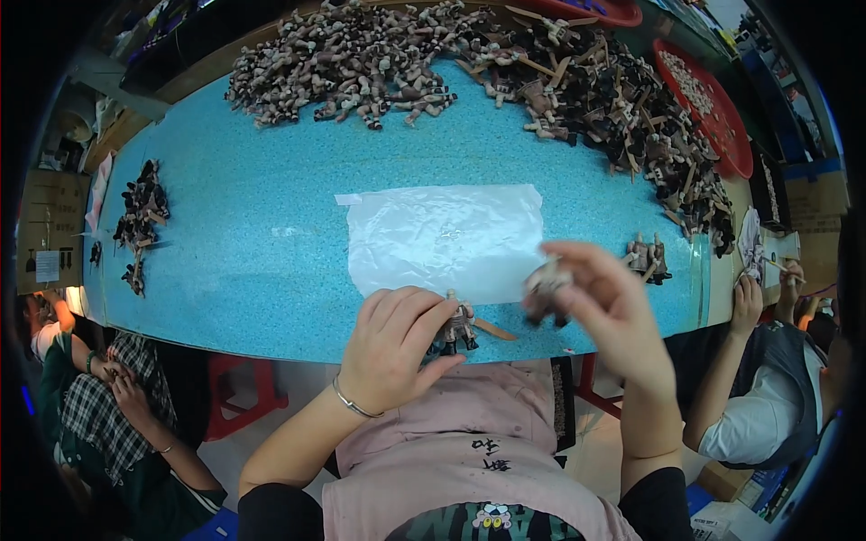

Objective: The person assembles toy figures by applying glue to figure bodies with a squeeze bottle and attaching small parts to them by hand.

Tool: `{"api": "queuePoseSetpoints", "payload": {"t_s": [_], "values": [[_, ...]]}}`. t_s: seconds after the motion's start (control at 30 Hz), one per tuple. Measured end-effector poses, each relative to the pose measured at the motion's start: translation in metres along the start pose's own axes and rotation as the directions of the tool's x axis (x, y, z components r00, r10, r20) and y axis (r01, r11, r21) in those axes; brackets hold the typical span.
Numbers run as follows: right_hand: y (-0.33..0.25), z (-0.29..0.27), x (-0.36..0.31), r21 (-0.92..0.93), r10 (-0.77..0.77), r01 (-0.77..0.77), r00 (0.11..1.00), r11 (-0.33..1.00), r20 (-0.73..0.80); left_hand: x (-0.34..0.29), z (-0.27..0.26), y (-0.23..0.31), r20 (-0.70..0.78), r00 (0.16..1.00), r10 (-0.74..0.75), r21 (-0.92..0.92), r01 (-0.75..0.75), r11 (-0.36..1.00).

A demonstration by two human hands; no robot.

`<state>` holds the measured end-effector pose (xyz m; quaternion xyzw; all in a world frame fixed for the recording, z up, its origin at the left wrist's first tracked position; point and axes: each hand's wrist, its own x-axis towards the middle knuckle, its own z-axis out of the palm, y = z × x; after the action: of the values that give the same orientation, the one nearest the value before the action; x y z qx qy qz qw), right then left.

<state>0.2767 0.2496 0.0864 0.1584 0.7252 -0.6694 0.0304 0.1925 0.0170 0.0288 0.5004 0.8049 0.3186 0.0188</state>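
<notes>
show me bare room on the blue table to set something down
The blue tabletop is bare between the small figure cluster at left and the white sheet, and in a strip between the sheet and the pale figure pile. Crowded: the far right, under the darker figure pile, and the near edge, around the left hand and right hand.

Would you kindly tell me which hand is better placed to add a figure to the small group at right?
Probably the right hand: it holds a blurred figure near that small group, while the left hand is farther away, at a sharper figure.
</notes>
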Motion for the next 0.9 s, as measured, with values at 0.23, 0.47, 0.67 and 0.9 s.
{"api": "queuePoseSetpoints", "payload": {"t_s": [0.23, 0.47, 0.67, 0.9], "values": [[0.038, 0.033, -0.009, -0.045, 0.053, -0.051, 0.998, 0.998, 0.041, 0.002, 0.0, -0.001, 0.014, 0.999, 0.033, 0.006, -0.033, 0.999], [0.05, 0.045, -0.009, -0.444, -0.281, 0.233, 0.959, 0.865, -0.046, 0.013, -0.009, -0.016, 0.124, 0.975, 0.184, 0.004, -0.186, 0.982], [0.058, 0.047, -0.01, -0.567, -0.463, 0.323, 0.879, 0.758, -0.118, 0.017, -0.013, -0.017, 0.196, 0.952, 0.237, 0.057, -0.252, 0.966], [0.03, -0.032, -0.02, -0.798, -0.55, 0.193, 0.811, 0.571, -0.198, 0.02, -0.012, 0.01, 0.13, 0.981, 0.145, 0.131, -0.162, 0.978]]}}
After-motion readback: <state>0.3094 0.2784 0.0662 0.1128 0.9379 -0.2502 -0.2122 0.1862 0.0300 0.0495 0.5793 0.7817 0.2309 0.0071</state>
